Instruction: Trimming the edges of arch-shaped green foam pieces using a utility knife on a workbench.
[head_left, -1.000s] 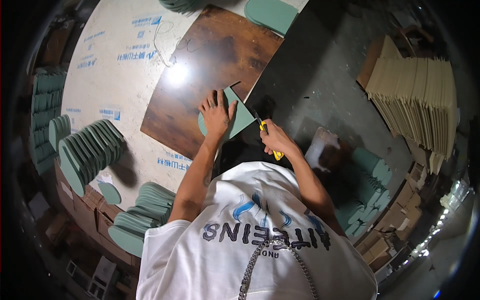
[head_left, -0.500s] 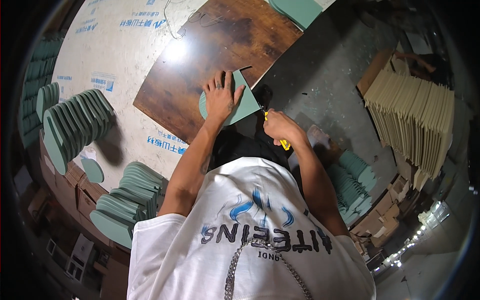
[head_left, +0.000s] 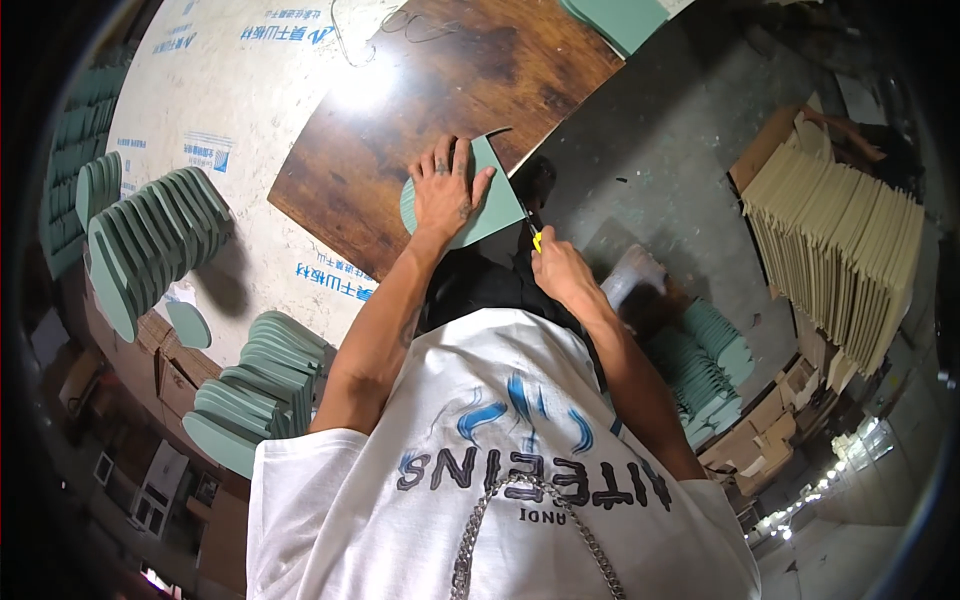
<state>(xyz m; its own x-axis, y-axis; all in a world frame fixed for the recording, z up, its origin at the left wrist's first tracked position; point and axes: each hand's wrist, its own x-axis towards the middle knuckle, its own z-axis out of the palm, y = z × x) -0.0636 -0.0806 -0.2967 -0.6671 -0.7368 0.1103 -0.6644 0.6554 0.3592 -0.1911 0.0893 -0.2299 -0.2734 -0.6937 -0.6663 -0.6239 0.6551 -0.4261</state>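
A pale green panel (head_left: 497,205), rounded at its left end, lies on the brown wood-patterned board (head_left: 350,175) near its front right edge. My left hand (head_left: 445,195) rests flat on the panel with its fingers stretched out. My right hand (head_left: 566,270) is closed around a yellow utility knife (head_left: 538,242), and most of its handle is hidden in my fist. The knife's tip is at the panel's lower right corner, beyond the board's edge. A thin dark strip (head_left: 499,131) curves at the panel's far edge.
Rows of green panels (head_left: 160,235) stand on the white table at left, and more panels (head_left: 265,375) are nearer me. Another green panel (head_left: 620,22) lies at the board's far corner. At right are stacked beige sheets (head_left: 840,240) and a green pile (head_left: 705,360).
My right hand has shifted slightly and turned, so less of the knife's handle shows. My left hand keeps its place on the panel. The whole view has shifted a little.
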